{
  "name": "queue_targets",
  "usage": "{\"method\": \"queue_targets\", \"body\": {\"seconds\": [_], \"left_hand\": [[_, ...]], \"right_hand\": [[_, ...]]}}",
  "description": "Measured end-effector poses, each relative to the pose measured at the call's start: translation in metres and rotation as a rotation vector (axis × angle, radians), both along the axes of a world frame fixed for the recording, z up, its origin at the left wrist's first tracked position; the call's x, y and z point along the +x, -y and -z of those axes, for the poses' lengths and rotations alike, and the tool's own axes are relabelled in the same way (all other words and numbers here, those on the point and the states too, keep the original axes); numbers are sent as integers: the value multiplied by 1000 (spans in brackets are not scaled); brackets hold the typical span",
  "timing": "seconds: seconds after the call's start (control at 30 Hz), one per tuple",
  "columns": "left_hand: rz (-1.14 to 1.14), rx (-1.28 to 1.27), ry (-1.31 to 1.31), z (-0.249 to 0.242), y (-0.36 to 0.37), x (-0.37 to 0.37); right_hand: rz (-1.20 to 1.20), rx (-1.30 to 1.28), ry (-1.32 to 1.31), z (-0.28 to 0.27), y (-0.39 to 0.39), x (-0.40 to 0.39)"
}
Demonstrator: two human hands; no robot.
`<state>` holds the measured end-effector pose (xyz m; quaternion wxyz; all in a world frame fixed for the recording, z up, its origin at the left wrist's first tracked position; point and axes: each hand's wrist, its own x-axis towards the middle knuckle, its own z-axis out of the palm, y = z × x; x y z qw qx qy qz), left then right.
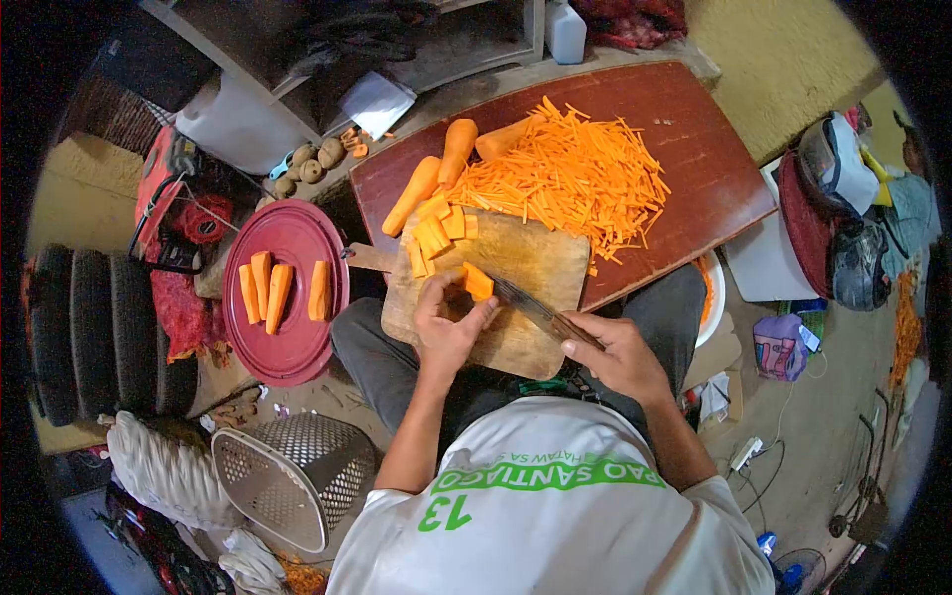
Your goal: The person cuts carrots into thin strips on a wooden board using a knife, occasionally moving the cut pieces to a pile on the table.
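Note:
My right hand (pixel 620 352) grips a knife (pixel 535 307) by its wooden handle, the dark blade pointing up and left over the cutting board (pixel 540 253). Between the thumb and fingers of my left hand (pixel 451 322) is a carrot piece (pixel 478 283), with the blade tip right beside it. Several thick carrot slices (pixel 433 236) lie on the board's upper left. Beyond the board, a large heap of carrot strips (pixel 575 178) covers part of the red table (pixel 694 149). Whole peeled carrots (pixel 457 152) rest at the heap's left side.
Left of the board, a round red lid (pixel 283 362) carries several peeled carrots (pixel 279 297). A plastic basket (pixel 297 486) stands at lower left, near stacked tires (pixel 94 332). A white tub (pixel 714 297) sits by my right knee. Brown round items (pixel 330 152) lie past the lid.

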<state>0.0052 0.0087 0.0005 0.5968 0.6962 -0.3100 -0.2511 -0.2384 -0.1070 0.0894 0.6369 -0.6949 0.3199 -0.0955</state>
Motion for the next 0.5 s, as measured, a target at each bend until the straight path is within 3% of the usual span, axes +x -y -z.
{"method": "queue_targets", "body": {"seconds": [0.07,0.17,0.27,0.37,0.5], "left_hand": [[10,-19,274,19,-1,12],[27,-2,556,-13,4,14],[56,-73,774,-7,2,20],[151,-6,905,-18,0,11],[292,72,870,-10,-6,-3]], "right_hand": [[31,-8,-28,1,0,-2],[62,-158,88,20,-1,-6],[57,-205,74,16,-1,-8],[59,-249,102,15,-2,-8],[55,-245,52,10,-4,-6]]}}
